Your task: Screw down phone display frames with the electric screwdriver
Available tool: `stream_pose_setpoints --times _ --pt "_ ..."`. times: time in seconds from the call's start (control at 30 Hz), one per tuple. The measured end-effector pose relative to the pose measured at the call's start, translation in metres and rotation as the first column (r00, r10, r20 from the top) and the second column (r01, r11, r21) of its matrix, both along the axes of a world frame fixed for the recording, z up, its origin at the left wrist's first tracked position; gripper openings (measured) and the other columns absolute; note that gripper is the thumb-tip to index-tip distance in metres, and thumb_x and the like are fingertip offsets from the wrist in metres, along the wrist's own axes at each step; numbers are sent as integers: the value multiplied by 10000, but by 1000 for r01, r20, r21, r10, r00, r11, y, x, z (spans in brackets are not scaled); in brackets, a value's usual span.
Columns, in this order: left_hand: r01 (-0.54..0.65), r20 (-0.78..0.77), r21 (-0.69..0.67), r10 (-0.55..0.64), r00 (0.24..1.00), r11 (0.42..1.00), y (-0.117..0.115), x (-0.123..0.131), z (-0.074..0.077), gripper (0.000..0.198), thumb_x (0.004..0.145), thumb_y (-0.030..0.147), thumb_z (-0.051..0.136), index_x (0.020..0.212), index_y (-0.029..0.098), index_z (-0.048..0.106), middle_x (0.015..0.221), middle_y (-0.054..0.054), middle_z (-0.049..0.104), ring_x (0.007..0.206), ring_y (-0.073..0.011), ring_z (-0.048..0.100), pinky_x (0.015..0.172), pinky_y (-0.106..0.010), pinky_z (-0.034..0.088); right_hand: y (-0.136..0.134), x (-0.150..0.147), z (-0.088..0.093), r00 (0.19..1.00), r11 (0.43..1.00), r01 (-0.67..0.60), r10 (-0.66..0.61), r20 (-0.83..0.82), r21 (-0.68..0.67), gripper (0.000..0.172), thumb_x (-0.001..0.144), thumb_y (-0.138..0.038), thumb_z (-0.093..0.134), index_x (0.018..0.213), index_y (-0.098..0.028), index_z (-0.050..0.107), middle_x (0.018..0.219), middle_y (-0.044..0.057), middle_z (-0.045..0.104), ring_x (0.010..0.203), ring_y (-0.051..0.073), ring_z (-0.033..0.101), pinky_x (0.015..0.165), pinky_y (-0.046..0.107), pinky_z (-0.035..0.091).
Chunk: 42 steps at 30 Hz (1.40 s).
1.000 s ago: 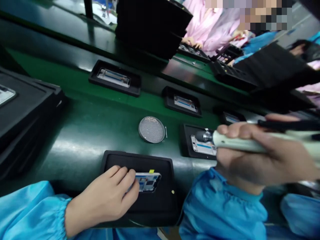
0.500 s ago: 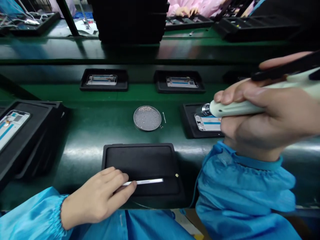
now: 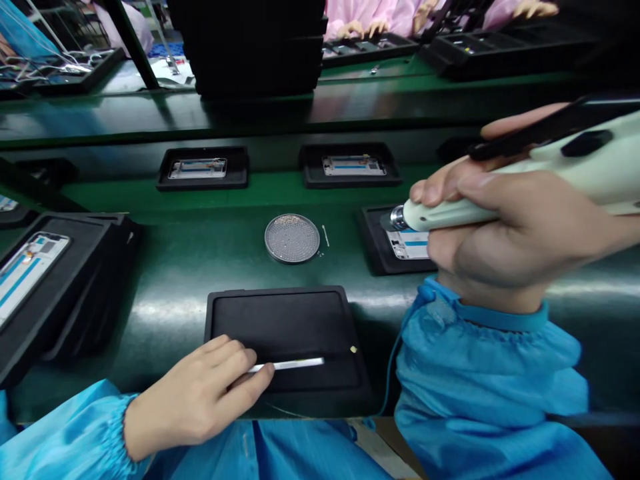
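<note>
My left hand (image 3: 200,393) is closed on a thin silver-white phone frame (image 3: 300,363), seen edge-on over the lower half of a black tray (image 3: 280,320). Most of the frame's face is turned out of sight. A pale green electric screwdriver (image 3: 460,212) lies in my right hand (image 3: 520,233), with the fingers wrapped round its body and its tip pointing left. Behind that tip, partly covered by the hand, another phone frame with blue strips (image 3: 411,245) rests in a black tray (image 3: 376,250).
A round dish of small screws (image 3: 292,239) stands mid-bench beside a thin white stick (image 3: 325,235). Two trays (image 3: 163,175) (image 3: 310,175) with phone frames sit farther back. Stacked trays (image 3: 95,267) are at left. Across the bench, people in pink sleeves (image 3: 345,17) work.
My right hand and the screwdriver have shifted a little left. The view has turned slightly, while my left hand keeps its hold on the phone frame.
</note>
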<state>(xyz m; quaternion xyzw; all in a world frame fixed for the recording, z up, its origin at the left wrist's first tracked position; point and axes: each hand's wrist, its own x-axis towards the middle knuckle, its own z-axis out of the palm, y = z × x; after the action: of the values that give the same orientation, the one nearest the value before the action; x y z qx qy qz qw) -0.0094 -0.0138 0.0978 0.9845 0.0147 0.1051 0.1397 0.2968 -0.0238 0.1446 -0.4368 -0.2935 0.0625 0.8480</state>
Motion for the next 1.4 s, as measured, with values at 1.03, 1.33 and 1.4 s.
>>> stream_pose_setpoints --times 1.03,1.33,1.4 --pt "79 -243 124 -47 969 989 -2 16 13 474 908 15 368 1360 118 468 902 -93 566 732 -222 535 642 -368 505 0 -4 -2 972 997 51 -64 224 63 283 658 -21 553 822 -248 509 803 -81 647 502 65 568 476 260 488" --pt "68 -57 94 -63 996 993 2 10 8 338 977 49 351 1235 79 568 894 -113 646 738 -209 596 623 -354 556 3 0 -4 977 992 -2 -25 210 125 299 605 7 545 789 -228 529 780 -70 664 484 76 569 452 259 465" --pt "56 22 48 -58 998 997 4 5 7 307 1007 68 343 1174 62 600 958 -136 677 815 -210 633 677 -348 580 3 0 -4 978 991 -17 -11 210 131 305 610 12 550 804 -223 532 777 -68 668 488 72 570 451 249 461"
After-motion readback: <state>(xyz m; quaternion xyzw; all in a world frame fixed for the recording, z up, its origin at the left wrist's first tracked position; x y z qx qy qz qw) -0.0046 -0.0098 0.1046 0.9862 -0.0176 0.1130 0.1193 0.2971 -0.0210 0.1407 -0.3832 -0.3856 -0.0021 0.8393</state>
